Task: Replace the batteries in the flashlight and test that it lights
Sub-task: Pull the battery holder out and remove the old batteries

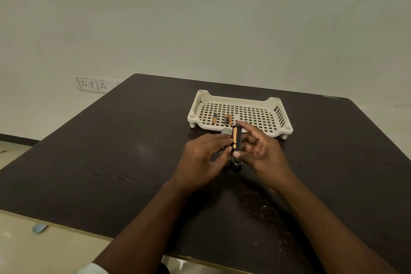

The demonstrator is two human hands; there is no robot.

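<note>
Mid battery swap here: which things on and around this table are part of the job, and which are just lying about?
Part of the job:
- battery holder, gripped by the right hand and the left hand
- loose batteries in the white tray
- black flashlight part on the table under the hands

Just lying about:
- wall socket panel
- small blue scrap on the floor

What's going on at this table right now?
A person is working on a flashlight's batteries over a dark table. The right hand holds a black battery holder upright, a battery showing in it, while the left hand steadies it. Three loose batteries lie in the white tray behind. Dark flashlight parts rest under the hands.
</note>
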